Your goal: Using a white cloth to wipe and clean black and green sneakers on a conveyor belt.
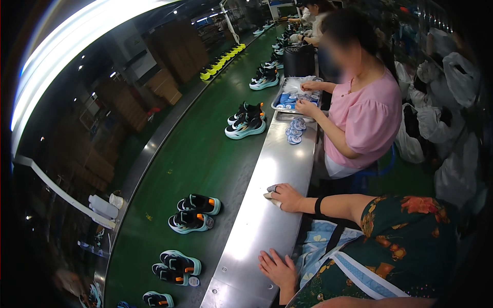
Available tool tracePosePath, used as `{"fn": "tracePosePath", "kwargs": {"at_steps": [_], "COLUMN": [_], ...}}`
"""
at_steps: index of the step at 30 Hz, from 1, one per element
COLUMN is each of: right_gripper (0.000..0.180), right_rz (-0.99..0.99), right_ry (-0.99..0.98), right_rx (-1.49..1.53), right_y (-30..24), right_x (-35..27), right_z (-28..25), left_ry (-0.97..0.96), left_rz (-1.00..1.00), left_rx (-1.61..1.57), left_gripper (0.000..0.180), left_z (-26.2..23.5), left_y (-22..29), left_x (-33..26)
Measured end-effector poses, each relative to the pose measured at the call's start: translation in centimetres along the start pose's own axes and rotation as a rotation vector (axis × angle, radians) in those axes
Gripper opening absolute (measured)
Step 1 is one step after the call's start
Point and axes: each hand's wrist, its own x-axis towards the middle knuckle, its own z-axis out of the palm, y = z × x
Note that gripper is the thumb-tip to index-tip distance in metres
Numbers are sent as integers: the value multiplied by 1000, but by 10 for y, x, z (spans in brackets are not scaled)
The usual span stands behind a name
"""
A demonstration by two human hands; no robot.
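Note:
My right hand rests on the shiny metal bench, with grey and beige coverings on some fingertips and a dark band on the wrist. Its fingers point toward the conveyor and appear to hold nothing. Nearer, my left hand lies flat on the same bench by its near edge, fingers spread and bare. Across from my hands, a pair of black and mint sneakers with orange heel tabs sits on the green conveyor belt. Another sneaker pair stands closer, with a round tag beside it.
Beside me a co-worker in a pink top handles small items over a metal tray. Round blue-and-white tags lie on the bench. Farther along are more sneakers, yellow shoes and a black bin.

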Motion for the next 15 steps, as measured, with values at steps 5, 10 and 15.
{"fn": "tracePosePath", "kwargs": {"at_steps": [5, 10, 15], "right_gripper": [31, 34, 34], "right_rz": [-4, 35, 58], "right_ry": [36, -6, -29], "right_rx": [44, 126, 155], "right_y": [-2, -6, -4], "right_x": [0, -1, 1], "right_z": [6, 11, 7], "left_ry": [-60, -95, -34], "left_rz": [51, 136, 171], "left_rx": [-27, -14, 26], "left_gripper": [64, 60, 55], "left_z": [-6, -24, -23], "left_y": [-19, -32, -32], "left_x": [-1, 5, 9]}}
